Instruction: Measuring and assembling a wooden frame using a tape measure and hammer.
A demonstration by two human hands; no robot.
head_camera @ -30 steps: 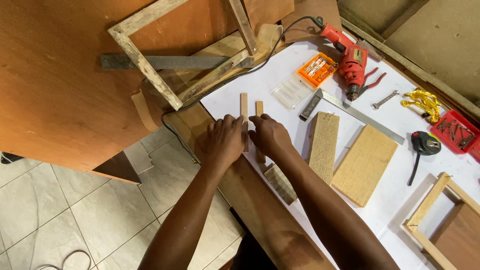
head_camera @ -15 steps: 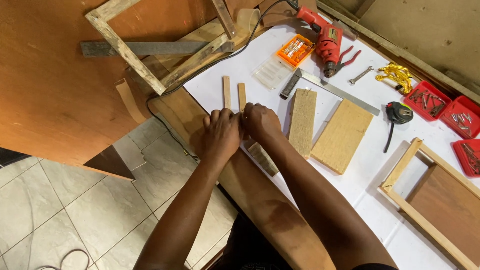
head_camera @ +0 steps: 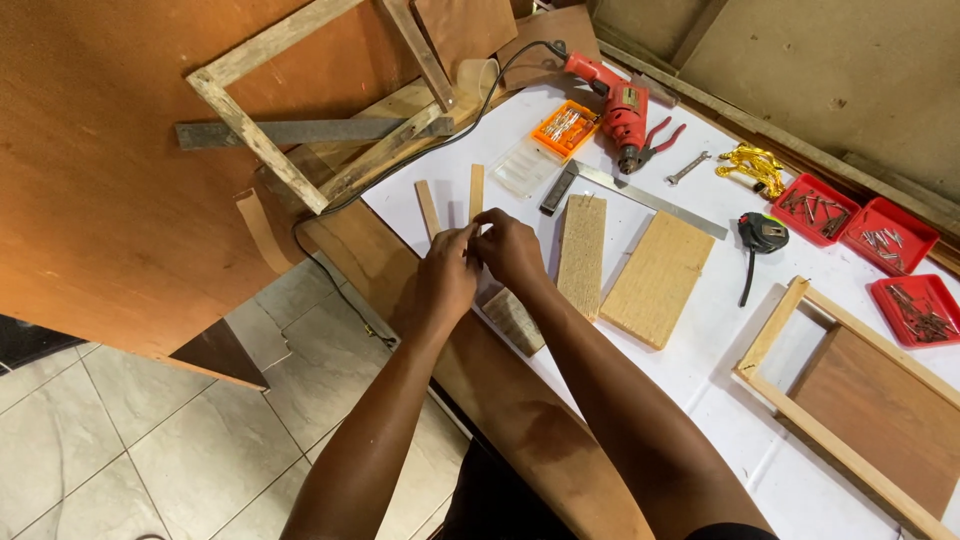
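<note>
Head view shows the left hand point(head_camera: 445, 275) and the right hand point(head_camera: 510, 248) brought together at the fingertips, pinching something too small to tell. They hover over the white table point(head_camera: 700, 330), just beside two thin wooden strips point(head_camera: 476, 192) (lying side by side). A wooden block point(head_camera: 581, 256) lies near the right hand.

Two bare forearms, no sleeves down to the wrists, no watch, bracelet or glove. Left hand point(head_camera: 447, 280) and right hand point(head_camera: 512, 250) both bare, no rings to be seen on the fingers that show. Short, plain fingernails. Dark clothing at the bottom edge, between and below the arms; kind of garment not clear.
</note>
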